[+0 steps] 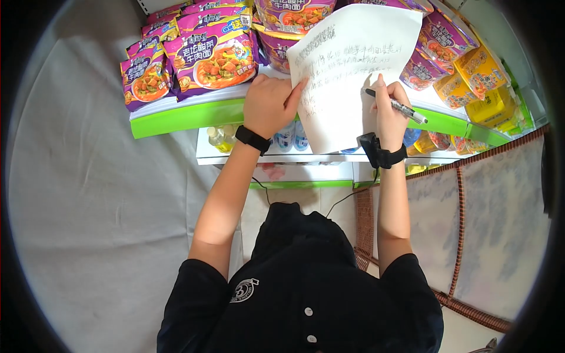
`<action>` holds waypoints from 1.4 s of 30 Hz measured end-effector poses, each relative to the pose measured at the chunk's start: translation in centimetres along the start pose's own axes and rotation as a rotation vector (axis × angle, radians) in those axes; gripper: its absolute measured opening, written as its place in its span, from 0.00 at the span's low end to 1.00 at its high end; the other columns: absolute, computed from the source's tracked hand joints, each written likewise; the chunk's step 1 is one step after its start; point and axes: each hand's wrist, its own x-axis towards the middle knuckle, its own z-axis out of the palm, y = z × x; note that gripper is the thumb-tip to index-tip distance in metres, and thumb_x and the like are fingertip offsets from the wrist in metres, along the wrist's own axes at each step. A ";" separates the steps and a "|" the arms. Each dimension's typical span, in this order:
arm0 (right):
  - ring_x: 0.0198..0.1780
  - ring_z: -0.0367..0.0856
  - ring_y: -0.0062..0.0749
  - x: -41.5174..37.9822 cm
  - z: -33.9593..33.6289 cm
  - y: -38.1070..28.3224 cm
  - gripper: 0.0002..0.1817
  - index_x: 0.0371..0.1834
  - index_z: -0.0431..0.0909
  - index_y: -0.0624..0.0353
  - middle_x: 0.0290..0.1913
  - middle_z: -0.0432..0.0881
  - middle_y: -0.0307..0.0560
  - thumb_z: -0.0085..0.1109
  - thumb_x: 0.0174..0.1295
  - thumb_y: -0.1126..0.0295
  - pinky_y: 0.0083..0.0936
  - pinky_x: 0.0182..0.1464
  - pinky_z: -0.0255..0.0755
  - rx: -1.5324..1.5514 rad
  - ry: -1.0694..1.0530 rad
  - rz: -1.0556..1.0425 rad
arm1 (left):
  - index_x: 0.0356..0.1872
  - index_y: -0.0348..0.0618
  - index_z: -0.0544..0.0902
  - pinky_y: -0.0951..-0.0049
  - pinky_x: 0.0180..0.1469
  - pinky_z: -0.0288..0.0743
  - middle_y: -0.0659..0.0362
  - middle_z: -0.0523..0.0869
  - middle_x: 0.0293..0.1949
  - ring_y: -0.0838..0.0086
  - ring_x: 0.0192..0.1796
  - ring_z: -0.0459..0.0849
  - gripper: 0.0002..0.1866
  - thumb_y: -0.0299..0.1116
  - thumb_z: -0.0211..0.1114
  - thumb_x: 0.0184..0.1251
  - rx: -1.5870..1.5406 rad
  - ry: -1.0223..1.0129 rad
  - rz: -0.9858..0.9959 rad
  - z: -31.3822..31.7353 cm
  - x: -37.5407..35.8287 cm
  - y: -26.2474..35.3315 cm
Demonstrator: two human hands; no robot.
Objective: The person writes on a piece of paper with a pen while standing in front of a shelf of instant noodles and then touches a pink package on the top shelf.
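A white sheet of paper (341, 112) with several lines of handwriting leans over the shelf's front edge, its upper part against the noodle packages. At the sheet's left edge, my left hand (271, 107) is closed, with the thumb lying on the paper; its other fingers are mostly hidden. My right hand (391, 112) grips a pen (406, 110) at the right side of the sheet. The pen's dark tip points left over the paper, and a fingertip rests close to the writing. Both wrists wear black straps.
Purple noodle packets (209, 62) stand left on the green-edged shelf (188, 117). Purple noodle tubs (294, 15) stand behind the sheet, yellow tubs (471, 76) to the right. Bottles (220, 138) fill a lower shelf. Grey cloth (100, 176) hangs left; a rattan-edged panel (500, 217) stands right.
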 end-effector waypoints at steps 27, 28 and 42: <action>0.20 0.55 0.13 -0.5 -1.3 2.4 0.20 0.15 0.61 0.61 0.14 0.60 0.32 0.56 0.64 0.69 0.17 0.22 0.53 0.034 0.023 -0.106 | 0.17 0.43 0.76 0.66 0.29 0.61 0.59 0.72 0.14 0.65 0.19 0.71 0.11 0.30 0.63 0.58 -0.013 -0.004 0.010 -0.3 0.0 0.1; 0.21 0.54 0.14 -0.6 -1.3 2.3 0.20 0.15 0.60 0.61 0.15 0.59 0.32 0.56 0.63 0.70 0.18 0.22 0.52 0.044 0.029 -0.054 | 0.17 0.43 0.76 0.66 0.29 0.61 0.59 0.72 0.14 0.65 0.19 0.71 0.11 0.30 0.63 0.58 -0.011 -0.001 0.011 -0.3 0.0 0.1; 0.25 0.70 0.16 -1.4 -1.3 2.7 0.11 0.27 0.74 0.64 0.21 0.75 0.36 0.56 0.65 0.69 0.16 0.27 0.63 0.462 -0.062 0.118 | 0.17 0.41 0.75 0.66 0.28 0.61 0.57 0.72 0.14 0.63 0.18 0.69 0.12 0.29 0.62 0.59 -0.052 0.014 -0.012 -0.1 -0.1 0.1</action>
